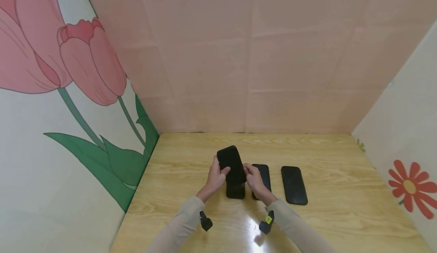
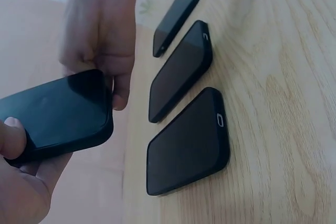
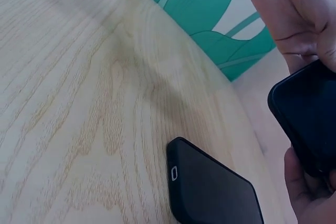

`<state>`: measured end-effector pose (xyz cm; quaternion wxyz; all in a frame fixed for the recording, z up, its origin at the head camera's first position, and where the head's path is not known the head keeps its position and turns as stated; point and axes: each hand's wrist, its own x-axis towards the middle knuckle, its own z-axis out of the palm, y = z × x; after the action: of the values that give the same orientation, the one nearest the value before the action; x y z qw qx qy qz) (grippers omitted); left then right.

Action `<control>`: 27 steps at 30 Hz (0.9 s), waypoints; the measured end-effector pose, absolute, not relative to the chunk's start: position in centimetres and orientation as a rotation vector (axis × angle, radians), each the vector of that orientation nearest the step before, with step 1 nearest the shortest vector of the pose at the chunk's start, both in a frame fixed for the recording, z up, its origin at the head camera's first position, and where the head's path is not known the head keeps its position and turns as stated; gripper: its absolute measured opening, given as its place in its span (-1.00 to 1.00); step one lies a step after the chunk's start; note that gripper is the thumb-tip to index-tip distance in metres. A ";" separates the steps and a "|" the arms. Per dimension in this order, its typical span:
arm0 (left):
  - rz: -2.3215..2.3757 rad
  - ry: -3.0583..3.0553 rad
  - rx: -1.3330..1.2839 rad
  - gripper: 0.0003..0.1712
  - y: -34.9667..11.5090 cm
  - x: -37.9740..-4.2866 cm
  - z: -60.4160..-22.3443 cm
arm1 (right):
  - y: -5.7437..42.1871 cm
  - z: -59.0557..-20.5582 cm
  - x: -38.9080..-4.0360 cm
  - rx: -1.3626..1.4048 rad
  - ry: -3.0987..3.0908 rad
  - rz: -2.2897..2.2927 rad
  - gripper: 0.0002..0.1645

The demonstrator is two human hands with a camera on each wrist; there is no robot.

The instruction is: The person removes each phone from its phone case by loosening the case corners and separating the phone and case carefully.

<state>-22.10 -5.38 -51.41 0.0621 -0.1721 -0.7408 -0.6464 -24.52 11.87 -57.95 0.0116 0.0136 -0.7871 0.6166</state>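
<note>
- One raised phone (image 1: 231,165) was held tilted above the table (image 1: 184,169), clear of its surface.
- Its lower part was gripped by the left hand (image 1: 216,177), the thumb being laid across the dark glass and the fingers wrapped behind.
- At the corner nearest the right hand (image 1: 254,180), bent fingers were brought against the casing; whether the edge was pinched there could not be told.
- Three further phones were laid flat in a row, glass upward: the left phone (image 1: 235,193), partly covered in the head view by the raised one; the middle phone (image 1: 263,172), partly hidden by the right hand; and the right phone (image 1: 294,185), set apart and fully exposed.
- Pale-rimmed ports were seen on the near ends of the left and middle phones in the left wrist view.
- Both wrists were fitted with small dark cameras (image 1: 205,221).
- Tulips (image 1: 92,59) were pictured on the left wall, and a red flower (image 1: 409,186) on the right.
</note>
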 end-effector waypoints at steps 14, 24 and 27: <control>-2.065 -2.224 -0.476 -0.53 -6.2 -22.2 -52.1 | 13.9 -58.3 -24.3 0.305 -2.382 2.377 -0.67; -2.037 -2.233 -0.403 -0.61 -6.2 -22.2 -51.6 | 14.5 -57.7 -24.6 0.456 -2.426 2.426 -0.56; -2.027 -2.228 -0.409 -0.63 -6.2 -22.3 -51.5 | 14.3 -57.4 -24.4 0.445 -2.410 2.316 -0.61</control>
<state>-22.28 -6.21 -51.54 0.0508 -0.1343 -0.7320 -0.6660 -24.45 14.30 -57.37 -0.1149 0.1312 -0.7099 0.6823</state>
